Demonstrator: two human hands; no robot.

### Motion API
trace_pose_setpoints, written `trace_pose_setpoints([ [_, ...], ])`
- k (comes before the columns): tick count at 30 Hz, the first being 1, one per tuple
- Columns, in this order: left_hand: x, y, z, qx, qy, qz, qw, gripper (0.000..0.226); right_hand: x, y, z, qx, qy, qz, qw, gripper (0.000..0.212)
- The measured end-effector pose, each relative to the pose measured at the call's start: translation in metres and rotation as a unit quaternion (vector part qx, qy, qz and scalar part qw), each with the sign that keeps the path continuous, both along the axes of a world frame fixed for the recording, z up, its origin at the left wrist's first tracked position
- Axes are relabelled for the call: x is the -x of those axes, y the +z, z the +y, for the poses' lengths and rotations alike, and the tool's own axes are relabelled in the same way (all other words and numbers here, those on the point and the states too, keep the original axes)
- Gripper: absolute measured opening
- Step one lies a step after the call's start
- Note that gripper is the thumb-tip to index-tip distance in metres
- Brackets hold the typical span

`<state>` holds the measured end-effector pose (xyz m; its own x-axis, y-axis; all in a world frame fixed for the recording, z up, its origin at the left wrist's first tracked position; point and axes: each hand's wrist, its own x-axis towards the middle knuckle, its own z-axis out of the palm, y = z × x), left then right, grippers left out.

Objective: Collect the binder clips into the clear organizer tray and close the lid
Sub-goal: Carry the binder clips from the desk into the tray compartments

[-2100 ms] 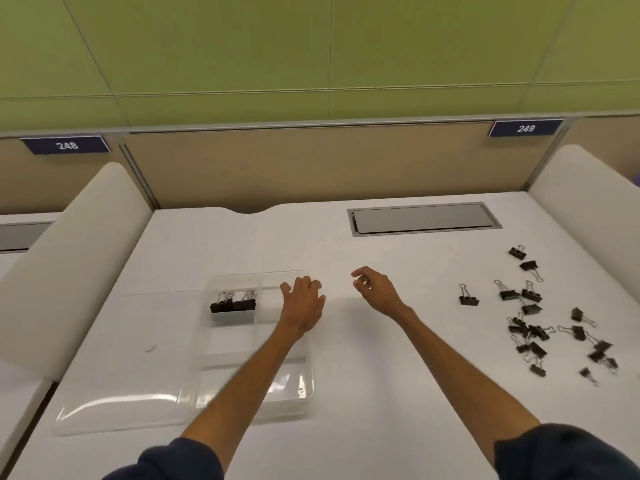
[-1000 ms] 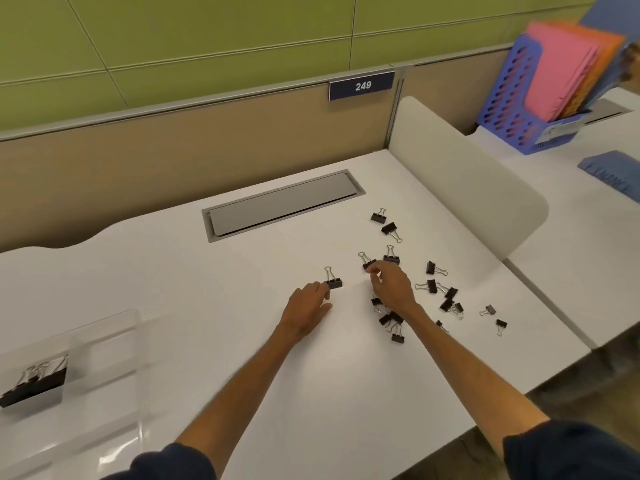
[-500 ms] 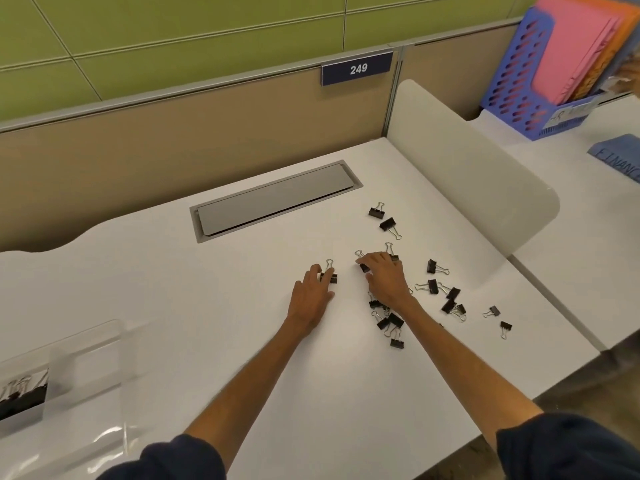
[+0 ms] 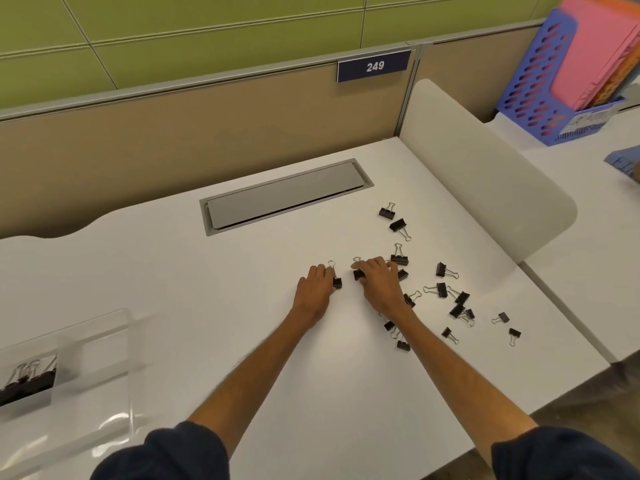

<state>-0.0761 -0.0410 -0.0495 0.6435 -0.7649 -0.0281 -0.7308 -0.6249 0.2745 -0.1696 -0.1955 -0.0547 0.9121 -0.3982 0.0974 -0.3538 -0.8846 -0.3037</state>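
Holding black clips [image 4: 26, 385] in clear tray [image 4: 100, 341].

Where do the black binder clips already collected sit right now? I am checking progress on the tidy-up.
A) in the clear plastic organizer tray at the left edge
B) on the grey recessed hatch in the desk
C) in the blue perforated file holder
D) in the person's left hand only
A: a row of black binder clips stands in a compartment of the clear plastic organizer tray at the left edge, apart from the loose clips scattered on the white desk.
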Motion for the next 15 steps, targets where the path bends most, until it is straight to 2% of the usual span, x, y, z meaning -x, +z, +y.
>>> trace_pose_setpoints([
  [8,-0.001,0.015,0.039,0.049,0.041,0.0,0.998,0.018,-0.004,0.019,0.043,-0.046,0.002,-0.06,0.997,0.045],
  [15,-0.018,0.036,0.092,0.095,0.071,-0.005,0.993,0.018,-0.021,0.038,0.079,-0.035,0.048,-0.103,0.993,0.053],
])
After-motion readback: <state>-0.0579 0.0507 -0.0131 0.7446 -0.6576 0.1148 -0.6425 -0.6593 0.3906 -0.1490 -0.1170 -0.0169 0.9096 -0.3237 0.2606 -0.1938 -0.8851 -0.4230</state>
